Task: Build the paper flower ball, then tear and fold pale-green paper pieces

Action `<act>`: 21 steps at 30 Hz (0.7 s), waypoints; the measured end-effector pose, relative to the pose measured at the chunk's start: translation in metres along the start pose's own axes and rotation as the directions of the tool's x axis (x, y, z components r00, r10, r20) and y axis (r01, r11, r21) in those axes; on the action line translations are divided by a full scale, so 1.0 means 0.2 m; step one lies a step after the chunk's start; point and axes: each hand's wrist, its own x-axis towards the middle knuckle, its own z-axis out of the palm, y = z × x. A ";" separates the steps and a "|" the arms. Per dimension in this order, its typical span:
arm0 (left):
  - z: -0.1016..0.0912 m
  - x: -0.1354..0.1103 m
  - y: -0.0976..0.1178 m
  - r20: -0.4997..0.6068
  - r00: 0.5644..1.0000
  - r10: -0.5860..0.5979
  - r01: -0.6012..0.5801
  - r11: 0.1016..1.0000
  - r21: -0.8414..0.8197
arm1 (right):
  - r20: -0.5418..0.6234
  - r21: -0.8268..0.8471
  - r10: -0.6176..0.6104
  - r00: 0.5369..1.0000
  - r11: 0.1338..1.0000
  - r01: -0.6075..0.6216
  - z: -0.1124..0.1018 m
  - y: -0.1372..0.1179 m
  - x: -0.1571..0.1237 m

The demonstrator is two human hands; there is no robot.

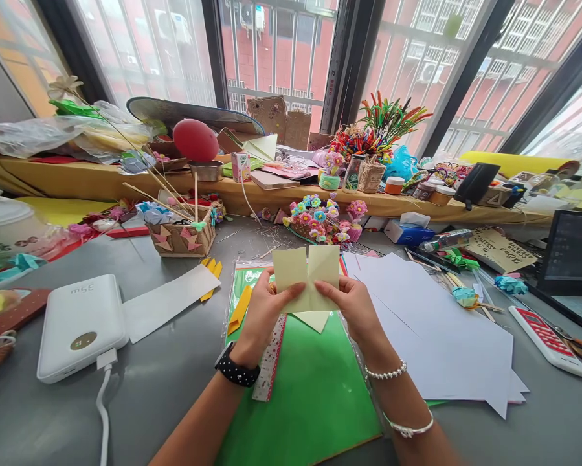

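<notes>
A pale yellow sheet of paper (pixel 324 275) is held up between both hands, with a gap or slit running down from its top edge near the middle. My left hand (pixel 261 314) grips its left half, thumb lying on the front. On the other side my right hand (pixel 361 310) pinches the right half the same way. The fingers behind the paper are hidden. Below it, another pale yellow piece (pixel 314 320) shows; whether it is joined to the held sheet I cannot tell. A patterned ruler (pixel 270 362) lies on the green sheet (pixel 320 395) under my hands.
White paper (pixel 431 330) is stacked at the right, near a red-and-white calculator (pixel 546 336) and a laptop (pixel 575 259). A white power bank (pixel 84 323) with a cable sits at the left. Folded yellow strips (pixel 240 309) and a cardboard basket (pixel 181 236) lie farther back.
</notes>
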 end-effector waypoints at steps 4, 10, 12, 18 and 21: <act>0.01 -0.01 0.00 -0.017 0.999 0.039 -0.040 0.998 -0.041 | -0.003 0.077 0.029 1.000 0.997 -0.029 0.01 0.02 0.00; 0.01 -0.01 -0.02 -0.021 0.997 0.074 -0.075 0.996 -0.046 | 0.000 0.075 0.017 1.000 0.997 -0.017 0.02 0.02 0.00; 0.00 0.00 -0.02 -0.034 0.996 0.088 -0.089 0.996 -0.026 | 0.011 0.030 0.015 1.000 0.999 -0.015 0.02 0.01 0.00; -0.01 0.00 -0.02 -0.013 0.998 0.064 -0.064 0.998 0.010 | -0.016 -0.039 0.003 1.000 0.999 -0.004 0.02 0.00 0.00; 0.00 -0.01 -0.02 -0.014 0.996 0.090 -0.090 0.996 -0.015 | -0.037 -0.010 0.019 0.999 1.000 -0.019 0.02 0.00 0.01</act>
